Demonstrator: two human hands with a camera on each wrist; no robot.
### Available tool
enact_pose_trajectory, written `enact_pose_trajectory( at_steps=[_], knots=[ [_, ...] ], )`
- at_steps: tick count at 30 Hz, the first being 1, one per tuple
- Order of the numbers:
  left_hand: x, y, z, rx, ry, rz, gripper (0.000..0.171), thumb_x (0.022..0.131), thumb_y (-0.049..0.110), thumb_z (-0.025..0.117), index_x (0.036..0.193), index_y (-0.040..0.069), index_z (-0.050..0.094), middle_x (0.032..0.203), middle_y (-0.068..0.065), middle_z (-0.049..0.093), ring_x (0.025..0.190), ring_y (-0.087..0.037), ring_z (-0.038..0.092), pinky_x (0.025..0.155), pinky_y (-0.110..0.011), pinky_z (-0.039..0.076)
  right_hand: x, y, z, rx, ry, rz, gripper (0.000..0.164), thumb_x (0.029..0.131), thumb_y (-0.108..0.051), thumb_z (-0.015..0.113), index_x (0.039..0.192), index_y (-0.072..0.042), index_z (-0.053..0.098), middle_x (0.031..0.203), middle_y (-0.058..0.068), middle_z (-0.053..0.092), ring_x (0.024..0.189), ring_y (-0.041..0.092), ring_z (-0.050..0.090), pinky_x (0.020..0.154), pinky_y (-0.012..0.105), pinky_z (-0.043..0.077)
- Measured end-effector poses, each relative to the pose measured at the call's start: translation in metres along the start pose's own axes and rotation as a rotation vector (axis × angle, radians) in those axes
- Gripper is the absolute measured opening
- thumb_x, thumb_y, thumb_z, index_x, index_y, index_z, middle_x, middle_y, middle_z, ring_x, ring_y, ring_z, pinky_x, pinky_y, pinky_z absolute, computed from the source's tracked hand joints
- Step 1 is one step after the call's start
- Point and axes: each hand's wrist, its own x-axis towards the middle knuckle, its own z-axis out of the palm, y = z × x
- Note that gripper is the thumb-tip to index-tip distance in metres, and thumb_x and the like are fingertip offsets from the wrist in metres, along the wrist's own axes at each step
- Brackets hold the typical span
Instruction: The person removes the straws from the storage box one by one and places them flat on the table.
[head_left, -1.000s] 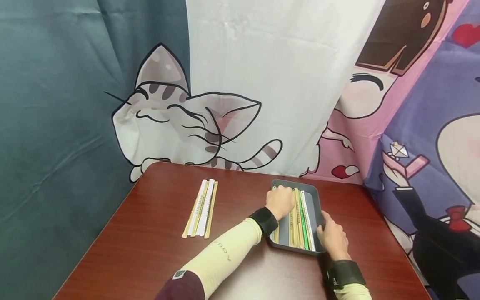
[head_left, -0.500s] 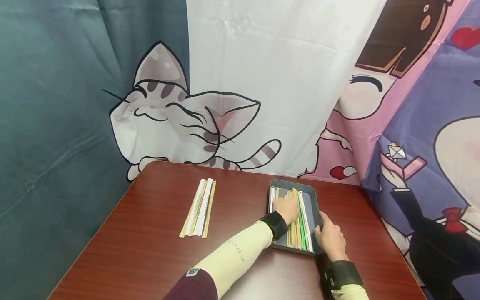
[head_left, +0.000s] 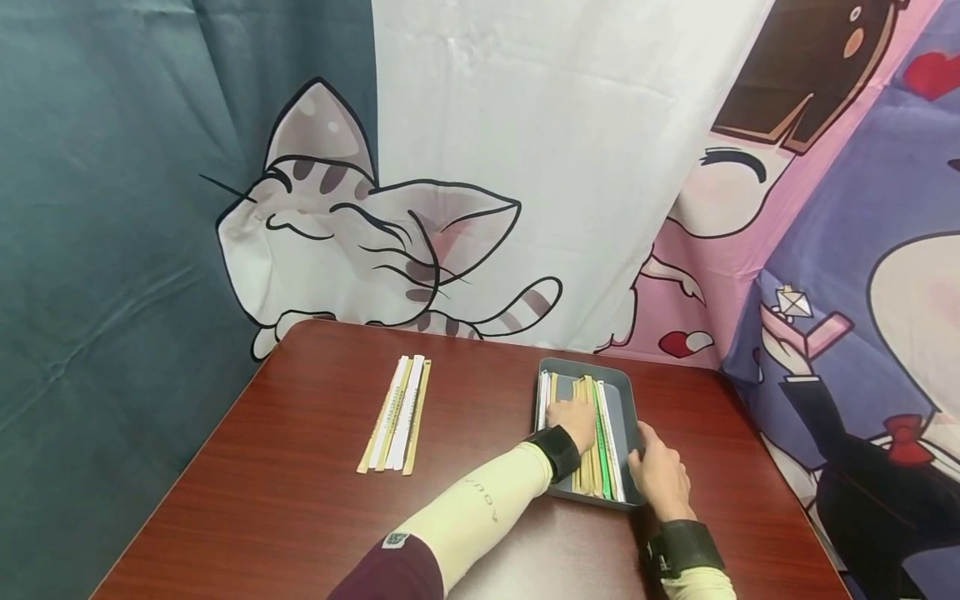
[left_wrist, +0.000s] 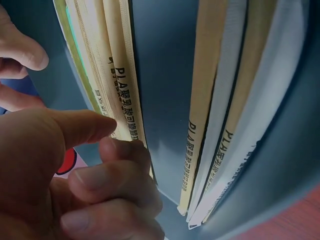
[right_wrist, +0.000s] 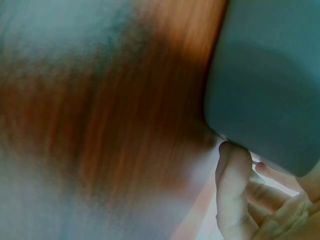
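Observation:
My left hand (head_left: pixel 573 423) is low over the middle row of wrapped straws (head_left: pixel 585 477) in the grey tray (head_left: pixel 633 392). In the left wrist view its thumb and curled fingers (left_wrist: pixel 112 177) overlap the tan-wrapped straws (left_wrist: pixel 117 45); I cannot tell whether they pinch one. One green straw (head_left: pixel 603 425) and a white straw (head_left: pixel 613 442) lie along the right of that row. A second row of white and tan straws (left_wrist: pixel 200 110) is along the tray's left wall. My right hand (head_left: pixel 662 475) holds the tray's right side, its thumb at the rim.
A spread of white and tan wrapped straws (head_left: pixel 397 417) lies on the brown table (head_left: pixel 262 483), left of the tray. Printed curtains (head_left: pixel 465 100) hang behind the table and at both sides.
My left hand has shifted right and slightly toward me, from the tray's left row to the middle row. The left row now shows. My right hand stays at the tray.

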Motion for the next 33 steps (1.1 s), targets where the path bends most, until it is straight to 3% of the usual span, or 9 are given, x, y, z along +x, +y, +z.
enact_pose_trajectory(
  at_steps=[9, 25, 33],
  knots=[
    [-0.0016, 0.0031, 0.0038, 0.011, -0.035, -0.034, 0.014, 0.091, 0.031, 0.072, 0.103, 0.026, 0.077, 0.097, 0.003, 0.076, 0.083, -0.017, 0.071, 0.055, -0.038, 0.05, -0.0011, -0.0004, 0.002, -0.003, 0.001, 0.009, 0.057, 0.094, -0.014, 0.057, 0.15, -0.012, 0.047, 0.122, 0.03, 0.065, 0.083, 0.046, 0.067, 0.061, 0.056, 0.048],
    [-0.0042, 0.0008, 0.0008, 0.036, -0.067, -0.008, 0.022, 0.094, 0.035, 0.069, 0.114, 0.029, 0.077, 0.098, 0.002, 0.076, 0.085, -0.017, 0.07, 0.058, -0.037, 0.05, 0.0003, -0.0015, 0.0008, -0.004, 0.007, 0.018, 0.057, 0.094, -0.015, 0.058, 0.15, -0.014, 0.047, 0.116, 0.029, 0.067, 0.08, 0.043, 0.066, 0.059, 0.054, 0.047],
    [-0.0036, 0.0007, 0.0017, 0.027, -0.101, -0.009, 0.018, 0.095, 0.033, 0.068, 0.107, 0.026, 0.079, 0.098, 0.001, 0.077, 0.086, -0.018, 0.071, 0.061, -0.037, 0.051, 0.0001, -0.0021, 0.0002, -0.002, 0.005, 0.023, 0.057, 0.094, -0.015, 0.059, 0.15, -0.015, 0.046, 0.115, 0.028, 0.067, 0.084, 0.045, 0.066, 0.06, 0.056, 0.048]
  ],
)
